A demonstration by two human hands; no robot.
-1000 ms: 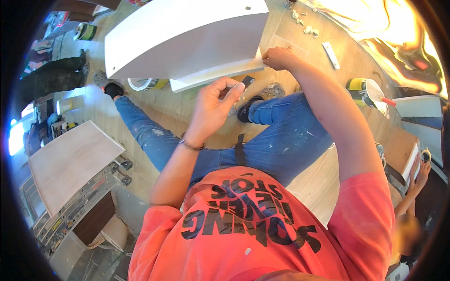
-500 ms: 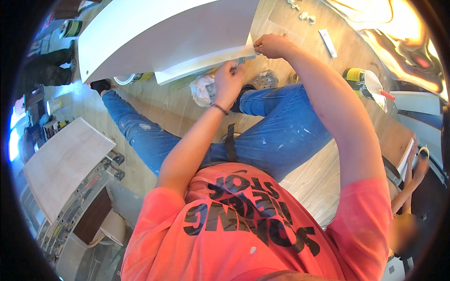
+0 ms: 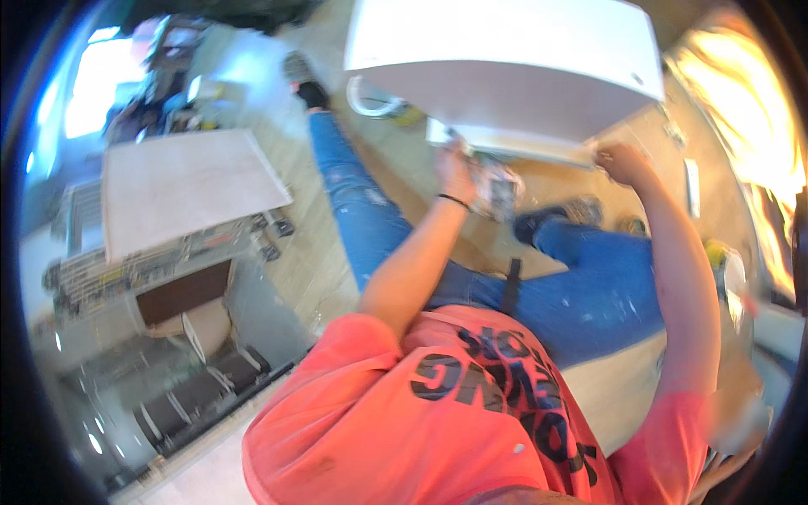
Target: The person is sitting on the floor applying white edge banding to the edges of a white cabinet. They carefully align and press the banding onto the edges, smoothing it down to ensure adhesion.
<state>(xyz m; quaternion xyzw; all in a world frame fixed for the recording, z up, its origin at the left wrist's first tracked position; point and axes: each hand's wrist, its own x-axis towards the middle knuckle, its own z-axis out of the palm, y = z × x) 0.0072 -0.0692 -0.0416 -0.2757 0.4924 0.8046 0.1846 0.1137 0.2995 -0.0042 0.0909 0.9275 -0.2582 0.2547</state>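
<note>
Before me a white panel piece (image 3: 505, 34) stands with its shaded underside towards me, and a narrow white strip (image 3: 539, 151) runs along its lower edge. My left hand (image 3: 457, 172) is closed at the left part of this strip, around a small thin item too blurred to name. At the strip's right end my right hand (image 3: 623, 164) is closed, its fingertips against the corner; whether something is pinched there is hidden. Close to my left hand, a clear plastic-wrapped bundle (image 3: 501, 189) sits on the floor between my legs.
A pale board (image 3: 194, 185) lies across a grey open case or workstand at my left. Behind the panel's left end shows a round tub (image 3: 370, 101). On the right are a shiny gold sheet (image 3: 749, 143), a white stick (image 3: 693, 189), another tub (image 3: 728, 273) and another person's blurred arm (image 3: 732, 459).
My view has turned, so the whole scene sits differently in it. My left hand has slid left along the strip, away from my right hand, which stays at the right corner.
</note>
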